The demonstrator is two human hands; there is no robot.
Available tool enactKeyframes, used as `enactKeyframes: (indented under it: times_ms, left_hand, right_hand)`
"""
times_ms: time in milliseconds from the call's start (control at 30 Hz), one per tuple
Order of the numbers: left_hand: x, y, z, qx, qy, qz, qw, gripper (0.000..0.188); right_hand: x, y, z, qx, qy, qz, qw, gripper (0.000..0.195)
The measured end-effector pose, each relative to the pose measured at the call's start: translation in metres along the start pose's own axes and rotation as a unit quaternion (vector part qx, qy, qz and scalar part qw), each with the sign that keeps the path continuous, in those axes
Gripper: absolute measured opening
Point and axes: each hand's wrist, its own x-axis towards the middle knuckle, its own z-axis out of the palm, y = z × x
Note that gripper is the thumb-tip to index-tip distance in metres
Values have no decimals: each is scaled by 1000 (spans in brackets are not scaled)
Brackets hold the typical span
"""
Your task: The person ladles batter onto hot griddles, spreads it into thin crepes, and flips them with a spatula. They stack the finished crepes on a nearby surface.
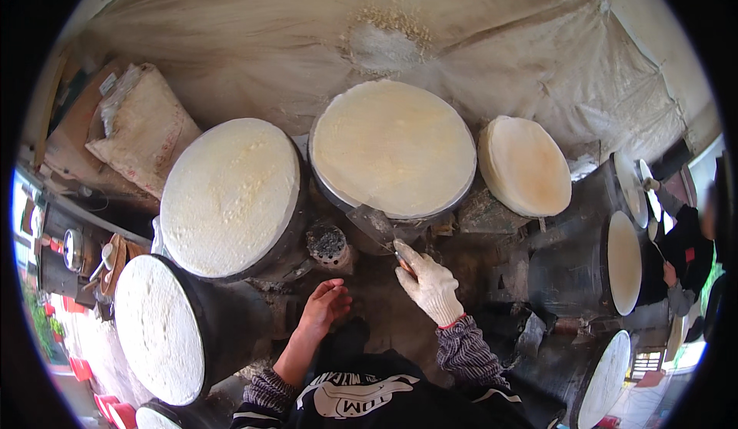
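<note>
My right hand point(429, 285), in a white knitted cotton glove, grips the wooden handle of a flat metal scraper point(376, 222). The scraper's wide blade meets the near rim of the middle round griddle, where a thin pale flatbread point(392, 146) covers nearly the whole top. My bare left hand point(326, 308) is empty, its fingers loosely bent and apart, below a charred, perforated briquette point(328, 247). To the left, a second griddle carries a whitish batter sheet point(230, 198) with crumbly bits. A stack of round flatbreads point(527, 166) lies right of the middle griddle, its top browned on one side.
Another batter-covered griddle point(158, 328) stands at lower left. A stuffed woven sack point(147, 126) leans behind the left griddle. Stained sheeting point(259, 42) hangs at the back. At right, a co-worker point(686, 244) stands beside more griddles point(624, 264), holding a tool.
</note>
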Motion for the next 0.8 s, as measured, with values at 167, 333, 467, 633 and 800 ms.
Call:
enactKeyframes:
  times_ms: [167, 333, 467, 633, 800]
  left_hand:
    - [13, 25, 24, 47, -37, 32, 998, 21]
    - [24, 59, 67, 240, -72, 256, 934, 23]
    - [30, 105, 136, 567, 12, 562, 602, 44]
    - [71, 127, 165, 645, 32, 610, 460, 31]
    - [98, 149, 165, 674, -8, 636, 376, 13]
  right_hand:
    - [-12, 14, -19, -91, 3, 43, 995, 53]
    - [-17, 33, -43, -8, 50, 62, 997, 51]
    - [-11, 43, -63, 151, 25, 88, 984, 50]
    - [0, 29, -81, 181, -5, 130, 975, 49]
    - [-10, 31, -93, 131, 8, 146, 980, 52]
